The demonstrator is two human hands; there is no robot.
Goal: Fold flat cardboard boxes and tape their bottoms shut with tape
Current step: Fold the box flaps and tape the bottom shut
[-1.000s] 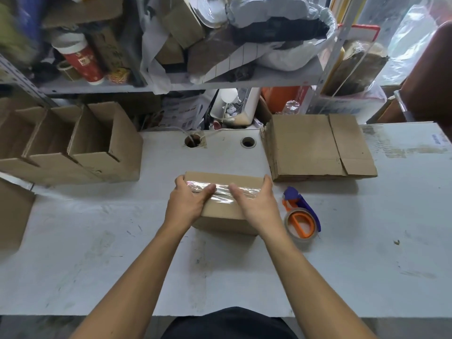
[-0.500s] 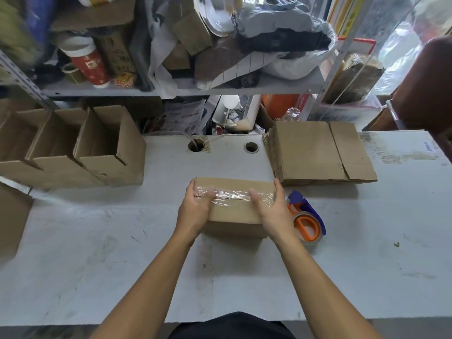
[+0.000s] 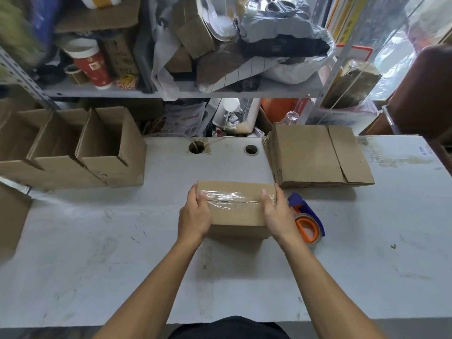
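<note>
While your left hand [image 3: 194, 216] and right hand [image 3: 276, 212] clasp the two ends of the taped box [image 3: 234, 209], thumbs pressed on the clear tape [image 3: 230, 198], it sits on the scuffed white bench [image 3: 122, 253]. Just right of your right hand lies the tape dispenser [image 3: 307, 221]; beyond it, the flat cardboard stack [image 3: 315, 155]. Folded open boxes [image 3: 80, 148] stand far left, under a cluttered shelf [image 3: 186, 92].

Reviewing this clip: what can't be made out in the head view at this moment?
- The ends of the tape strip on the box: covered by the left hand and right hand.
- The tape dispenser: its near-left part is hidden behind the right hand.
- The box's underside: faces the table.
- The leftmost folded boxes: cut off by the frame's left edge.
</note>
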